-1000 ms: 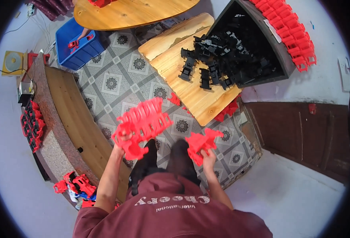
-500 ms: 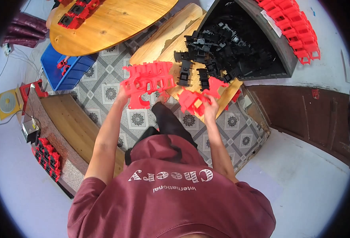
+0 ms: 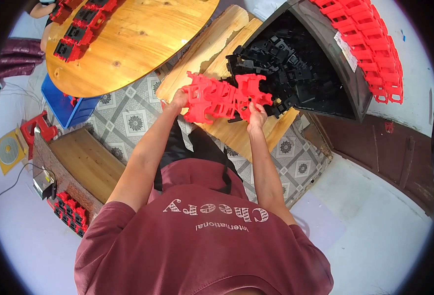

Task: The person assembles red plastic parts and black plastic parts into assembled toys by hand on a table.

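Left hand (image 3: pixel 180 98) and right hand (image 3: pixel 257 117) closed around red, open-framed plastic parts (image 3: pixel 209 101). White lettering (image 3: pixel 217 211) marked the shirt (image 3: pixel 202 255); a pale label (image 3: pixel 346 51) marked the bin (image 3: pixel 357 96).

A blue tub (image 3: pixel 55 101) stands on the grey patterned tile floor (image 3: pixel 136 120), partly hidden by the rounded wooden table (image 3: pixel 133 54). A purple cloth (image 3: pixel 18 59) hangs at the far left; nearer is a yellow square panel (image 3: pixel 10 150) with a round centre. Brown wooden boarding (image 3: pixel 384 157) runs along the right
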{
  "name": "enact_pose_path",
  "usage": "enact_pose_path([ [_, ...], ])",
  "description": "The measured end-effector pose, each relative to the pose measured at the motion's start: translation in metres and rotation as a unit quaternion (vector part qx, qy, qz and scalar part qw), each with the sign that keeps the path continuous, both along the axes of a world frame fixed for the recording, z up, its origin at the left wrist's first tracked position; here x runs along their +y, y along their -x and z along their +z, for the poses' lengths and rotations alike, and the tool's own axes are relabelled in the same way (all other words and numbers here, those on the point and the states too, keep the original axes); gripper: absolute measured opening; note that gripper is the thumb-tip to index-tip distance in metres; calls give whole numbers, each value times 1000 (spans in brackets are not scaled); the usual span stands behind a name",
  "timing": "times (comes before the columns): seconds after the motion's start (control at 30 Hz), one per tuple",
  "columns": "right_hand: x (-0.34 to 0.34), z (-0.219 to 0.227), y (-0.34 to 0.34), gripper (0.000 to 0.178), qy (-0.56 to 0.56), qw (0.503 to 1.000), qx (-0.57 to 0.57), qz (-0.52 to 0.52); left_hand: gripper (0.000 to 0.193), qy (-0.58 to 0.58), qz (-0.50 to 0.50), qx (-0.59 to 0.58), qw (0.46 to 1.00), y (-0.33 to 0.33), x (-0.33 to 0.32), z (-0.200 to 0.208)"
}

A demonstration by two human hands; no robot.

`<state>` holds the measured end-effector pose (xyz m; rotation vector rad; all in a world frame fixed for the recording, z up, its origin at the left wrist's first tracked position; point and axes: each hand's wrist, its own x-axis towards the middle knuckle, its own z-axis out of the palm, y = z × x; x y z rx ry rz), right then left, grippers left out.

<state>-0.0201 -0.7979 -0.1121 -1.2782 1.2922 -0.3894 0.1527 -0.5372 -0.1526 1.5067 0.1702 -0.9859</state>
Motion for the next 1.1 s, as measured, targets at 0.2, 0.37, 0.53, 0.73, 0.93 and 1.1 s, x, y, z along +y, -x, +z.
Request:
enact_pose_path([
  [0.2, 26, 29, -7, 22, 75, 996, -3, 39, 31, -159, 26, -111, 981, 11, 20, -14],
  [0.37, 5, 2, -37, 29, 168, 981, 89, 49, 28, 8, 45, 1, 999, -6, 14, 84],
  [0.53, 56, 132, -85, 66, 282, 918, -43, 276, 30, 36, 83, 85, 992, -38, -5, 177],
  [0.73, 112, 182, -105, 88, 315, 841, -60, 435, 62, 180, 73, 17, 981, -39, -16, 196],
  [0.93, 132, 203, -84, 64, 601, 658, 30, 453, 108, 151, 107, 29, 982, -19, -16, 234],
  [1.1, 121, 239, -100, 46, 509, 657, -234, 504, 52, 168, 233, 79, 955, -33, -16, 195],
])
